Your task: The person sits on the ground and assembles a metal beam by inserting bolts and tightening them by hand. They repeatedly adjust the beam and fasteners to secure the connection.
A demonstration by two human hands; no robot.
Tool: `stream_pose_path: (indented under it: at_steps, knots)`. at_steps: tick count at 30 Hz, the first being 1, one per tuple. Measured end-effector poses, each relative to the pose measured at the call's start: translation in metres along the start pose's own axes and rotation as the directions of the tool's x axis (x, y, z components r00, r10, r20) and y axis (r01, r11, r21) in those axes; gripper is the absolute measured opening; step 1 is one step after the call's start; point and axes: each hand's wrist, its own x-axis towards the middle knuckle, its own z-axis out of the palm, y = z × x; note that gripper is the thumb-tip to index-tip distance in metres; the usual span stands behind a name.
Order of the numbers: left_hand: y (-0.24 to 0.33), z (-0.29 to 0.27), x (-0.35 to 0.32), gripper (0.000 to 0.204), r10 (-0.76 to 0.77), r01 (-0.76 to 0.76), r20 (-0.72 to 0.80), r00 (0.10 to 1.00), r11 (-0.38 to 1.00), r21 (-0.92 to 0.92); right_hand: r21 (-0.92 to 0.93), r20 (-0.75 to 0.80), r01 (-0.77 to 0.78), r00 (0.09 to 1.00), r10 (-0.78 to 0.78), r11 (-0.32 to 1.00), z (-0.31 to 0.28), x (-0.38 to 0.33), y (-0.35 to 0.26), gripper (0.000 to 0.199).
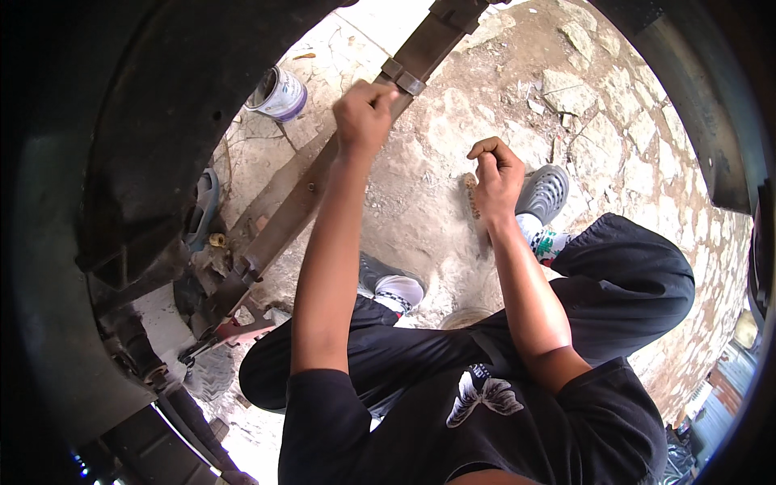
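My left hand (364, 120) is closed in a fist over a long brown metal leaf spring (311, 186), right beside the metal clamp (402, 77) that wraps it. Whatever those fingers may hold is hidden. To the right, above the ground, my right hand (499, 176) is also closed, its index finger bent over the thumb. Nothing identifiable shows in its grip. Next to that hand appears a narrow brush-like strip with a speckled yellowish face (471, 196); whether it touches the hand or lies on the ground I cannot tell.
Dark curved vehicle parts (162, 121) close in the left side, and another metal panel (687, 97) hangs at the upper right. A white and purple bucket (283, 93) stands beyond the spring. A grey clog (208, 208) lies at left. My feet rest on rough stony ground (436, 210).
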Motion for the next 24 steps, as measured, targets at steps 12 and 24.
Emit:
stream_pose_path:
  at_steps: [12,24]
  knots:
    - [-0.005,0.005,0.006,0.011,0.062,-0.049,-0.106,0.992,0.991,0.122,-0.028,-0.053,-0.008,0.999,0.006,1.0,-0.015,0.009,0.007,0.021]
    - [-0.006,-0.01,-0.008,0.009,0.179,-0.182,0.047,0.983,0.98,0.078,-0.04,-0.048,0.001,0.999,-0.003,0.999,-0.016,0.007,0.007,0.022]
